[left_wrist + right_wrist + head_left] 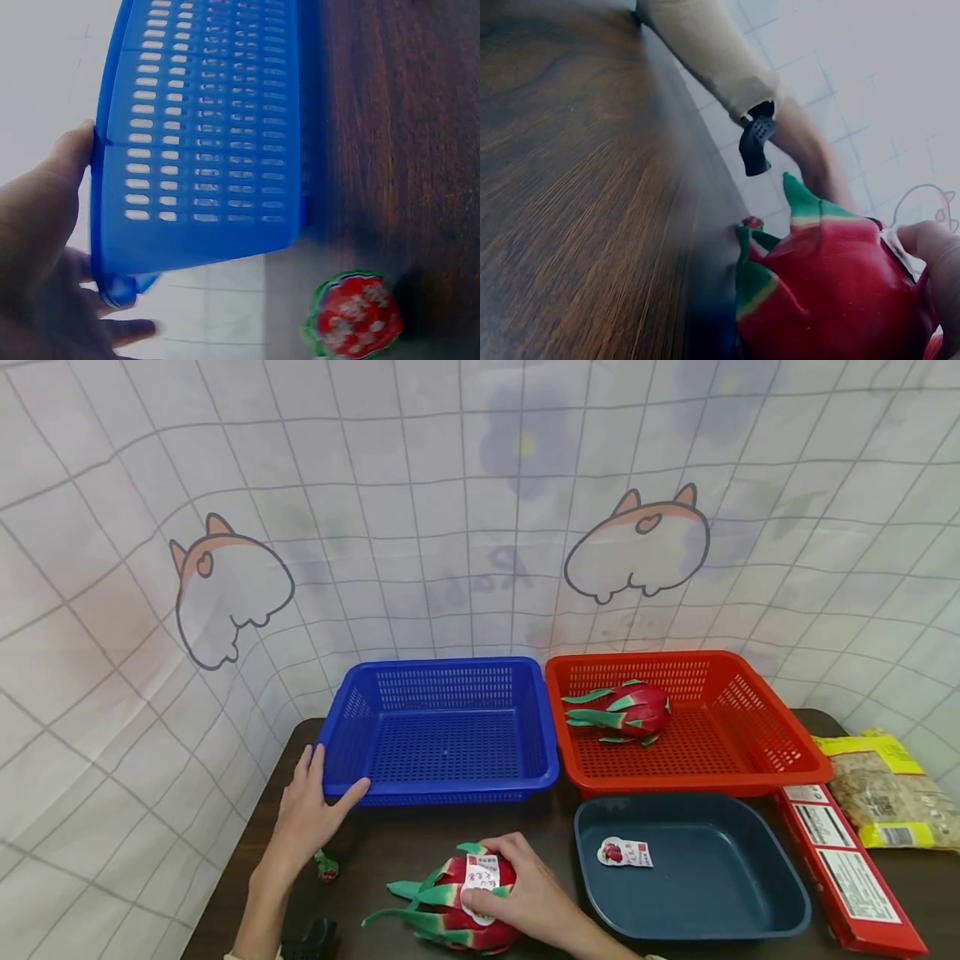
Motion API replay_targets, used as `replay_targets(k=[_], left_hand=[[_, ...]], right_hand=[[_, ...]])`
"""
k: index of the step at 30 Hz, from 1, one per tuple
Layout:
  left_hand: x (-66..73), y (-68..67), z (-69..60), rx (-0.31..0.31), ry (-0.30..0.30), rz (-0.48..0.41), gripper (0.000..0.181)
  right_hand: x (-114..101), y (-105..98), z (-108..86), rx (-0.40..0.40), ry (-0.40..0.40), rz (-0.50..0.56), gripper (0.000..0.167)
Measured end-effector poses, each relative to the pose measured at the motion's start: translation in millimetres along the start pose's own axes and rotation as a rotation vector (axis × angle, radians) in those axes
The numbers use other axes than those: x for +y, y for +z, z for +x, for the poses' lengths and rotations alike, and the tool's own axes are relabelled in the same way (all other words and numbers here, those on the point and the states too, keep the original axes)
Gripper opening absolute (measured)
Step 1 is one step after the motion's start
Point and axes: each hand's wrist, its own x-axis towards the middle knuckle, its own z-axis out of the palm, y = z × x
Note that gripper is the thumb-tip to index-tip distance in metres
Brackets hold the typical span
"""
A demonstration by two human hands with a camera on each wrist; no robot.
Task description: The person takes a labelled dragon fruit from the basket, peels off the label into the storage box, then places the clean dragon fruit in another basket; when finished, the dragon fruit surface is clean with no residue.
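My left hand [306,806] rests at the near left corner of a blue plastic basket [442,792]. Its thumb lies on the front rim and its fingers reach along the left side, looking fairly straight. My right hand [528,893] grips a red dragon fruit [450,922] with green leaf tips, low over the dark table. A white label [482,872] lies on the fruit, partly beneath the thumb. In the right wrist view the fruit [832,292] fills the lower right, with the thumb at its edge. Another dragon fruit [637,710] lies in the red basket [690,781].
A dark blue tray [705,893] holds a loose label [625,852]. Right of it are a red box [855,868] and a yellow plastic bag [892,789]. A small red-green item [327,867] lies by my left wrist. A patterned cloth hangs behind the table.
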Motion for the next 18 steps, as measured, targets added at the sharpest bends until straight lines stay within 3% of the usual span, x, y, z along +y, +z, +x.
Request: replay_targets(k=[4, 6, 8, 11, 15, 18], left_hand=[[21.5, -2.8, -12.6, 0.191, 0.168, 0.048, 0.092], [38.8, -4.1, -25.3, 0.188, 0.251, -0.015, 0.086], [57.5, -2.8, -40.8, 0.092, 0.310, -0.114, 0.086], [80.7, 6.8, -62.5, -0.141, 0.326, -0.214, 0.094], [98.7, 29.7, -78.2, -0.388, 0.316, -0.189, 0.102], [104.5, 45.8, -82.3, -0.480, 0.317, -0.143, 0.103]], right_hand=[[1, -3, -0.3, -0.029, 0.080, 0.069, 0.055], [4, -4, -0.4, -0.038, 0.095, 0.118, 0.055], [7, -5, -0.3, -0.041, 0.102, 0.151, 0.054], [10, -6, 0.4, -0.039, 0.091, 0.172, 0.053], [12, -7, 0.5, -0.030, 0.100, 0.162, 0.053], [13, -7, 0.2, -0.038, 0.119, 0.176, 0.054]])
